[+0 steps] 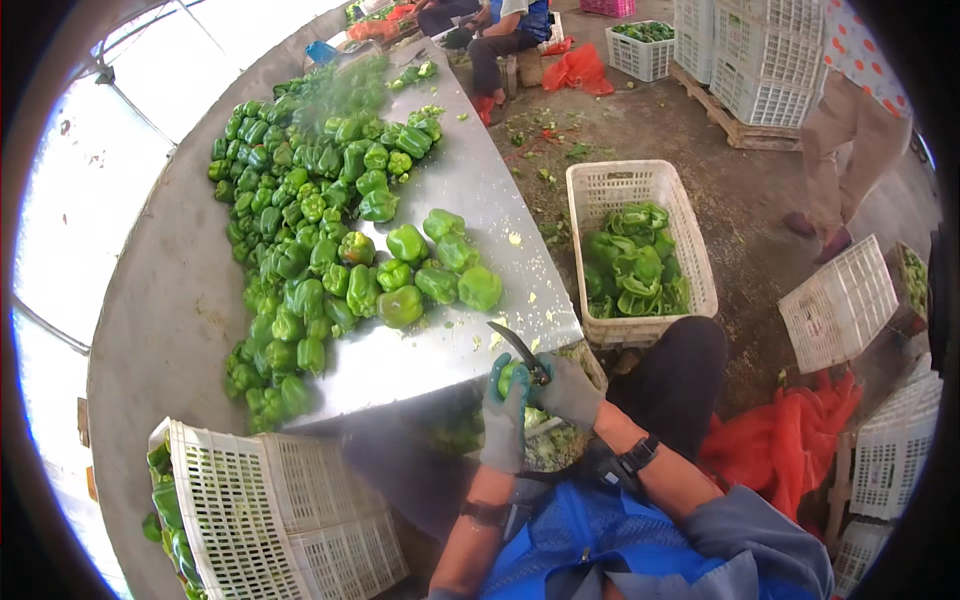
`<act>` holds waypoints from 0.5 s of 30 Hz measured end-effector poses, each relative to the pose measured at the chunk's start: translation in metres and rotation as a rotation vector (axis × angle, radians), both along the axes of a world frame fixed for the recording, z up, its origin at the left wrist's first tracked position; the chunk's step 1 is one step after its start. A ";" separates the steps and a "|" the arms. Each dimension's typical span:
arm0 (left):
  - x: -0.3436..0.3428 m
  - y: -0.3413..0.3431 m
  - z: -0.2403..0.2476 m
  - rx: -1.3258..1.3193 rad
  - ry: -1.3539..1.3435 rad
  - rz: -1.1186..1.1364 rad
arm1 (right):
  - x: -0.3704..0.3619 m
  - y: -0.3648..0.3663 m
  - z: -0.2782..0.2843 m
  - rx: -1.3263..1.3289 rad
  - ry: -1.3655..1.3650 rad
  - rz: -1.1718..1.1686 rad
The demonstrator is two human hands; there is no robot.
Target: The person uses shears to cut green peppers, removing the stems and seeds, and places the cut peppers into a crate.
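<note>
My left hand (501, 425), in a grey glove with green fingertips, is closed round a green bell pepper (508, 376), most of which the fingers hide. Beside it my right hand (572, 392), gloved too, grips a curved knife (513, 341), its dark blade pointing up and to the left over the table edge. Both hands are close together above a container of pepper scraps (556, 449) between my knees. Just beyond them, several whole bell peppers (437, 284) lie on the metal table (440, 352), in front of a large heap of green peppers (300, 215).
Right of the table stands a white crate (701, 255) holding cut pepper pieces (637, 262). White crates (240, 510) rest at lower left. Red netting (785, 440) lies to my right, near a tipped crate (838, 305). A person (850, 130) stands beside stacked crates (755, 65); others sit at the far end.
</note>
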State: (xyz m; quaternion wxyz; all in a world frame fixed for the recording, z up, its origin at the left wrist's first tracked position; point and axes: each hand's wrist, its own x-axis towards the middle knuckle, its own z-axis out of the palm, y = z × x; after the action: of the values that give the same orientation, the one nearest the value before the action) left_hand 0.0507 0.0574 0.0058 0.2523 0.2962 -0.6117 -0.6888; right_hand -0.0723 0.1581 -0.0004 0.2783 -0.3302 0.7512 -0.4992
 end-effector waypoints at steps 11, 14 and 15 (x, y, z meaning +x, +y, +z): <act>0.054 0.006 0.009 -0.234 0.086 0.244 | 0.066 -0.030 0.023 -0.133 0.305 0.030; 0.062 -0.005 0.039 -0.062 0.074 0.133 | 0.060 -0.037 0.034 -0.130 0.141 0.017; 0.064 -0.014 0.039 0.064 0.160 0.162 | 0.057 -0.038 0.052 -0.085 0.096 0.004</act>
State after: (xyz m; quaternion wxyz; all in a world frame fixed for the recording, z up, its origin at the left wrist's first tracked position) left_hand 0.1144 0.0431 0.0451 0.3456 0.2965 -0.5412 -0.7069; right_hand -0.0156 0.1200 0.0520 0.2285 -0.3666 0.7414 -0.5136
